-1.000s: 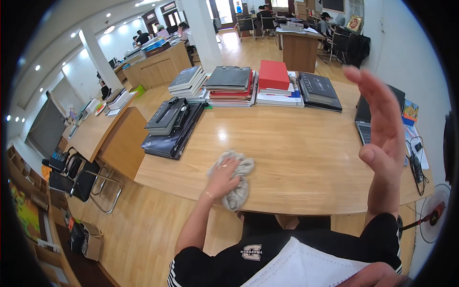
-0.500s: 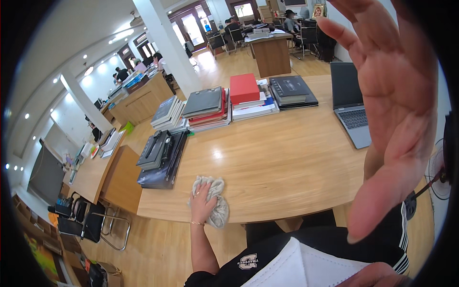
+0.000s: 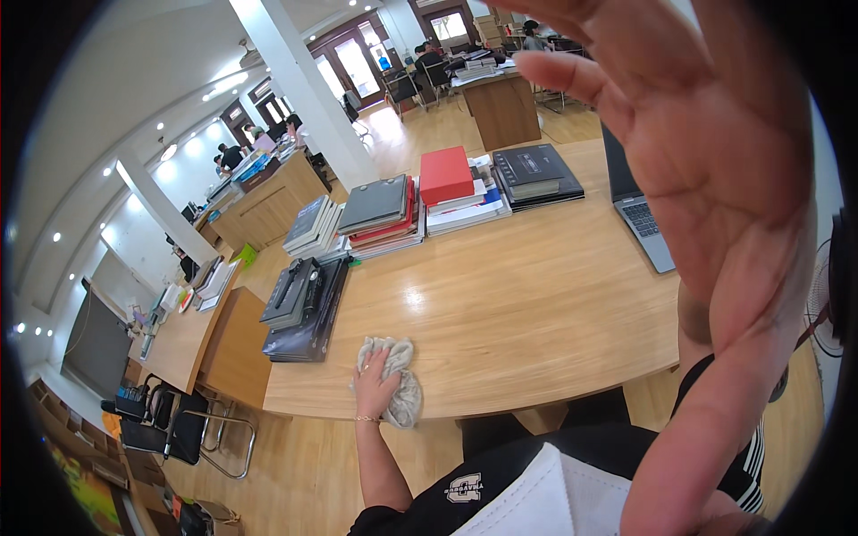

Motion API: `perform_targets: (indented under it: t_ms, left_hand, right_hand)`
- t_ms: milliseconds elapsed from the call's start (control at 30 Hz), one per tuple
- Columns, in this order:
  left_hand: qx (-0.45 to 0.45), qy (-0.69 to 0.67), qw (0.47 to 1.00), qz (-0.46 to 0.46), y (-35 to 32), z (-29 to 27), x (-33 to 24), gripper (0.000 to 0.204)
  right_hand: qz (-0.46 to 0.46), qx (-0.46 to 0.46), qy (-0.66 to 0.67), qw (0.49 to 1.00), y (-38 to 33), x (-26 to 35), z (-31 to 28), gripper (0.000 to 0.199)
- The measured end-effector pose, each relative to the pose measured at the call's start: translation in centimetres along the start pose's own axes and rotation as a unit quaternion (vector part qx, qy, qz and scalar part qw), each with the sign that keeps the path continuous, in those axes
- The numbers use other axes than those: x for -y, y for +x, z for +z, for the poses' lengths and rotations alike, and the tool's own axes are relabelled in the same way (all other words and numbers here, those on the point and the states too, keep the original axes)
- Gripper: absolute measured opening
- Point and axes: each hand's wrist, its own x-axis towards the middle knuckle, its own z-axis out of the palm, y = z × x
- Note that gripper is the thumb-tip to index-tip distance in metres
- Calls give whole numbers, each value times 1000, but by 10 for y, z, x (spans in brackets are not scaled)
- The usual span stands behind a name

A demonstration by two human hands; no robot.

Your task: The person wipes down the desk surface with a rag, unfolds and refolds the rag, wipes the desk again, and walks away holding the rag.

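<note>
A crumpled light-grey cloth [image 3: 407,399] lies at the near left edge of the wooden table [image 3: 500,304]. My left hand [image 3: 376,384] presses down on it, fingers curled over the fabric; a ring and a bracelet show. Raised very close to the camera, my right hand [image 3: 706,170] has its palm showing and its fingers apart, with nothing in it. The upper fingertips run out of the picture. This hand hides part of a laptop [image 3: 645,225], whose keyboard edge shows at the table's right.
Dark books and a black case [image 3: 304,308] are stacked at the table's left. Along the far edge stand piles of books [image 3: 380,210], a red box [image 3: 446,175] and dark folders [image 3: 536,174]. A black chair [image 3: 183,424] is at left; people sit at desks farther back.
My right hand has shifted left in the picture and covers more of the laptop. My left hand stays on the cloth. The view has tilted slightly.
</note>
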Motion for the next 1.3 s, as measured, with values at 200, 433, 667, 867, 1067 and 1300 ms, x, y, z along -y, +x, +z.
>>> perform_targets:
  t_ms: [200,433,667,867,1067,1300]
  left_hand:
    - [0,-6,999,-38,-16,-7,16,62]
    - [-16,2,1000,-10,-4,0,1,59]
    - [-9,-4,1000,-4,-6,-2,2,60]
    - [-8,-5,1000,10,-2,0,-3,60]
    - [-19,-4,1000,-3,-9,-4,4,60]
    - [-19,-1,1000,-5,-6,-5,-1,59]
  right_hand:
    - [39,66,75,994,16,6,33,82]
    - [91,99,127,983,67,14,-77,78]
    - [85,175,181,964,47,38,20,67]
    - [43,157,126,979,65,11,-61,71]
    - [-16,142,72,987,45,-9,-38,76]
    - [-84,112,-6,990,30,-39,-105,83]
